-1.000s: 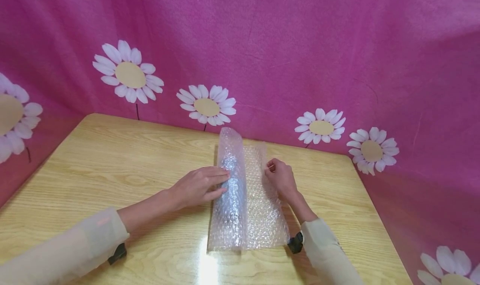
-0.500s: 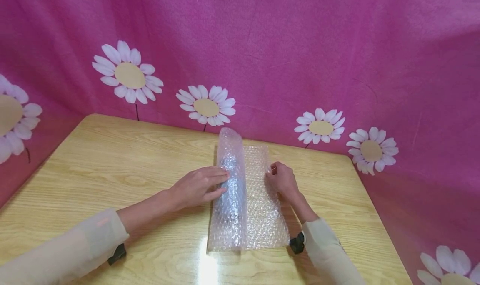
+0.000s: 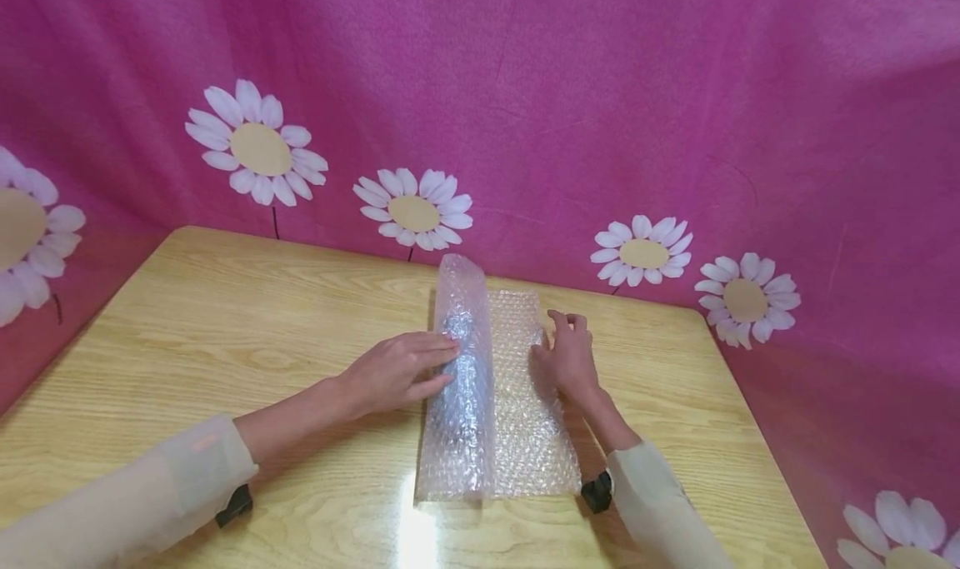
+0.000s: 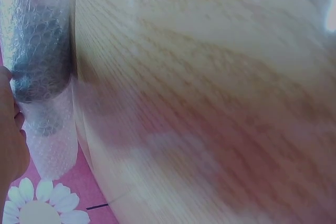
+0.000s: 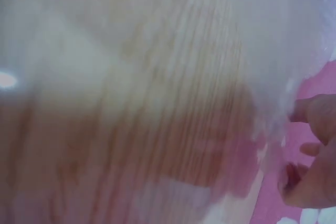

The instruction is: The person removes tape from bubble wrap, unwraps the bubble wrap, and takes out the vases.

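Bubble wrap lies at the middle of the table, its left part [image 3: 461,419] rolled around something dark and its right part [image 3: 528,436] flat. Through the layers in the left wrist view, a dark rounded object [image 4: 44,61] shows. My left hand [image 3: 393,373] rests on the left side of the roll with extended fingers. My right hand [image 3: 570,361] is at the right edge of the flat part, fingers apart. In the right wrist view, one digit of the right hand [image 5: 317,156] meets the blurred wrap edge [image 5: 278,98], while the others bend loosely beside it.
The wooden table [image 3: 262,319] ends at a pink cloth [image 3: 525,119] printed with white flowers, which hangs behind and along both sides. A bright reflection lies near the front. Dark wrist devices show beneath both sleeves.
My right hand has shifted slightly right and its fingers have spread from a pinch at the wrap's edge. The flat part's far corner has settled a little to the right. My left hand stays put.
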Demonstrator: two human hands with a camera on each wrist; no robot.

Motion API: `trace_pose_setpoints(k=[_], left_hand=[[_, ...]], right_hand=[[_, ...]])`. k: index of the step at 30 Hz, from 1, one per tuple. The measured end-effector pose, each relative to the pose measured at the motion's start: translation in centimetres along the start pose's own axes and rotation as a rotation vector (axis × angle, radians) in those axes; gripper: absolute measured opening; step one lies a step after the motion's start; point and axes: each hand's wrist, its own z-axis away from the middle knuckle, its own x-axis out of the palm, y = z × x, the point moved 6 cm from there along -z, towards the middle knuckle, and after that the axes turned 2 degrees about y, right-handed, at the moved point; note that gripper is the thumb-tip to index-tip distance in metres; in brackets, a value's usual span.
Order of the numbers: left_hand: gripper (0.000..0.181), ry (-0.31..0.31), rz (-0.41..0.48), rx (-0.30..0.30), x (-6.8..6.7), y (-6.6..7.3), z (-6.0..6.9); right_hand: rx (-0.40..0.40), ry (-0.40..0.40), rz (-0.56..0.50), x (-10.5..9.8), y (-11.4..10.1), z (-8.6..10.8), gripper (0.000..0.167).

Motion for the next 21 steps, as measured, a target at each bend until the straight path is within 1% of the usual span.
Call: trace_pose_setpoints(k=[3,6,11,15,18,21], left_hand=[[0.040,0.004,0.001,0.003,-0.1,0.1,0.0],[0.040,0.003,-0.001,0.004,-0.1,0.1,-0.1],[0.040,-0.002,0.018,-0.010,-0.1,0.1,-0.1],[0.041,0.006,0.031,-0.024,-0.1,0.1,-0.1],[0.040,0.018,0.034,-0.039,-0.1,0.2,-0.1],[0.040,0.022,0.056,-0.068,-0.1,0.3,-0.1]], right_hand=[[-0.047,0.018,-0.029,-0.1,-1.1,0.4,0.048],[-0.086,-0.013,-0.101,-0.1,-2.4,0.9,0.042],[-0.116,-0.118,-0.238,0.2,-4.4,1.9,0.044],[-0.116,-0.193,-0.277,0.5,-5.7,2.9,0.045],[-0.109,-0.229,-0.287,0.9,-6.1,3.6,0.046],[-0.075,-0.289,-0.374,1.4,-6.2,4.3,0.046]])
